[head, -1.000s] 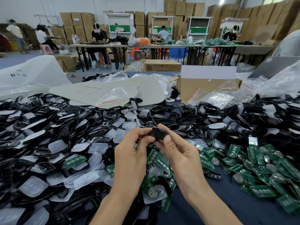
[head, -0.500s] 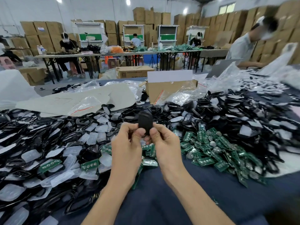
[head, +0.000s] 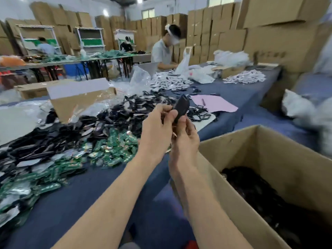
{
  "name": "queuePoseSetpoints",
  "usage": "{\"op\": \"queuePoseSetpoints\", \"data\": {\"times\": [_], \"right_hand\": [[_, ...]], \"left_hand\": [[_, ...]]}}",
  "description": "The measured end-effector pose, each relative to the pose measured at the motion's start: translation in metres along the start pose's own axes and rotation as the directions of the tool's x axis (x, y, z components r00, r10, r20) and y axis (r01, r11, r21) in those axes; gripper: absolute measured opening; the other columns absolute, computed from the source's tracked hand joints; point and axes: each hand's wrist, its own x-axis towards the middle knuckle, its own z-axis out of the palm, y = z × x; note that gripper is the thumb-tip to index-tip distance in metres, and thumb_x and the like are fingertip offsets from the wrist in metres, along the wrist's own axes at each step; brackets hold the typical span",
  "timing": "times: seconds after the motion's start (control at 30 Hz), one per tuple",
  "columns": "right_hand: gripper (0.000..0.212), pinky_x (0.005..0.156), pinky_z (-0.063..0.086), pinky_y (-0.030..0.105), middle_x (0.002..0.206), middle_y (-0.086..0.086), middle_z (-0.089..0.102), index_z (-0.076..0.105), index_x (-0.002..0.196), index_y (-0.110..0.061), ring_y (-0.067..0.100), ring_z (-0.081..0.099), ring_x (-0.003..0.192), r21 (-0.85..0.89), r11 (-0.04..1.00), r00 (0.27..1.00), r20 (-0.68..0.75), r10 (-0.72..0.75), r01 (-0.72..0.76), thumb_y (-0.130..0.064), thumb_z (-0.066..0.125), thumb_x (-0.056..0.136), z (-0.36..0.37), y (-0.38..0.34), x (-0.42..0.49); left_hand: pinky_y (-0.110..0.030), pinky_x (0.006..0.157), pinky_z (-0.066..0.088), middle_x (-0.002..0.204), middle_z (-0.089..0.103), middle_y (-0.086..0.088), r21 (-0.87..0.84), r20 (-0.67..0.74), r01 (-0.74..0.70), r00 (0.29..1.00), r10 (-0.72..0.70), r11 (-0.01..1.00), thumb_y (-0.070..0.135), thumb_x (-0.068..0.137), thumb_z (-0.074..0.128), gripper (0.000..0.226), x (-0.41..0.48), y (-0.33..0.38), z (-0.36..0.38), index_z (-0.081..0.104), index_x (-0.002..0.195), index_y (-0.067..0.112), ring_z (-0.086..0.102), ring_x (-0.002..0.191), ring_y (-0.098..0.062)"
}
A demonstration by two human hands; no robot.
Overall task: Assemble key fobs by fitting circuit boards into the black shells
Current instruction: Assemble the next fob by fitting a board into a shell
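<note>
The key fob now nearer carton

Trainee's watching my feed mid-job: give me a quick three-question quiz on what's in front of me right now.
1. True or false: the black fob is held by both the left hand and the right hand.
2. Where does the open cardboard box stand? A) to the right of the hands B) to the left of the hands C) on top of the far tables
3. Fill in: the heap of circuit boards left of the hands is ___ in colour.

Key: 1 true; 2 A; 3 green.
</note>
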Motion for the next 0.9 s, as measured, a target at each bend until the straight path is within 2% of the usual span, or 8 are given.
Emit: {"op": "queuePoseSetpoints", "data": {"times": [0.17,0.27,0.33,0.4,0.47,0.63,0.8,0.9], "right_hand": [[0.044,0.088,0.055,0.034,0.119,0.021,0.067,0.057,0.133,0.003,0.031,0.066,0.104,-0.065,0.997,0.974,-0.220,-0.052,0.039,-0.030,0.040,0.110,-0.059,-0.050,0.019],[0.046,0.103,0.049,0.048,0.139,0.018,0.059,0.050,0.144,-0.006,0.032,0.061,0.121,-0.230,0.972,0.978,-0.188,-0.091,0.046,-0.034,0.038,0.110,-0.075,-0.056,0.017],[0.045,0.102,0.050,0.045,0.132,0.013,0.063,0.052,0.140,-0.005,0.030,0.061,0.118,-0.241,0.969,0.982,-0.166,-0.093,0.051,-0.034,0.036,0.110,-0.072,-0.053,0.016],[0.039,0.079,0.054,0.023,0.102,0.002,0.069,0.061,0.120,-0.008,0.020,0.064,0.098,-0.210,0.978,0.986,-0.163,-0.036,0.001,-0.035,0.036,0.110,-0.056,-0.044,0.019],[0.039,0.059,0.052,0.017,0.077,-0.003,0.070,0.064,0.099,-0.011,0.017,0.064,0.082,-0.141,0.983,0.981,-0.168,0.093,-0.118,-0.035,0.036,0.110,-0.035,-0.025,0.017],[0.036,0.097,0.049,0.035,0.134,0.002,0.061,0.058,0.134,-0.024,0.021,0.061,0.120,-0.265,0.943,0.979,-0.022,0.201,-0.200,-0.037,0.034,0.110,0.018,0.043,-0.029],[0.027,0.076,0.047,0.023,0.115,-0.004,0.063,0.058,0.113,-0.034,0.012,0.062,0.096,-0.315,0.933,0.975,0.072,0.208,-0.176,-0.026,0.033,0.110,0.060,0.088,-0.060],[0.027,0.073,0.046,0.023,0.108,-0.008,0.062,0.058,0.111,-0.034,0.008,0.061,0.091,-0.325,0.931,0.972,0.108,0.210,-0.166,-0.024,0.033,0.109,0.078,0.101,-0.069]], "left_hand": [[-0.016,0.077,0.045,0.094,0.072,0.007,0.053,0.275,-0.092,0.959,0.074,0.994,0.023,0.099,0.061,0.016,-0.005,0.029,0.094,0.070,0.111,0.019,0.066,0.093,-0.011],[-0.022,0.083,0.045,0.110,0.074,-0.001,0.095,0.391,-0.105,0.918,0.060,0.990,0.030,0.100,0.058,0.026,-0.006,0.034,0.112,0.067,0.123,0.021,0.065,0.102,-0.014],[-0.024,0.088,0.047,0.111,0.073,0.000,0.104,0.410,-0.101,0.911,0.050,0.989,0.032,0.101,0.056,0.027,-0.005,0.030,0.103,0.065,0.125,0.022,0.065,0.103,-0.013],[-0.017,0.085,0.045,0.108,0.072,0.005,0.130,0.392,-0.121,0.918,0.061,0.984,0.032,0.102,0.055,0.027,-0.002,0.018,0.080,0.065,0.125,0.022,0.064,0.099,-0.008],[-0.011,0.079,0.043,0.100,0.070,0.012,0.183,0.373,-0.132,0.926,0.055,0.974,0.028,0.102,0.056,0.025,-0.002,0.000,0.043,0.064,0.125,0.021,0.062,0.090,0.000],[-0.010,0.070,0.043,0.093,0.064,0.012,0.510,0.301,-0.023,0.941,-0.153,0.860,0.026,0.103,0.054,0.029,-0.017,-0.068,-0.087,0.057,0.131,0.020,0.061,0.083,0.001],[-0.030,0.096,0.044,0.116,0.062,0.002,0.788,0.202,0.046,0.923,-0.329,0.614,0.032,0.102,0.054,0.041,-0.052,-0.121,-0.194,0.051,0.140,0.018,0.056,0.110,-0.016],[-0.036,0.107,0.039,0.134,0.054,0.001,0.823,0.189,0.039,0.923,-0.336,0.567,0.041,0.102,0.051,0.046,-0.058,-0.135,-0.206,0.046,0.144,0.022,0.047,0.127,-0.021]]}}
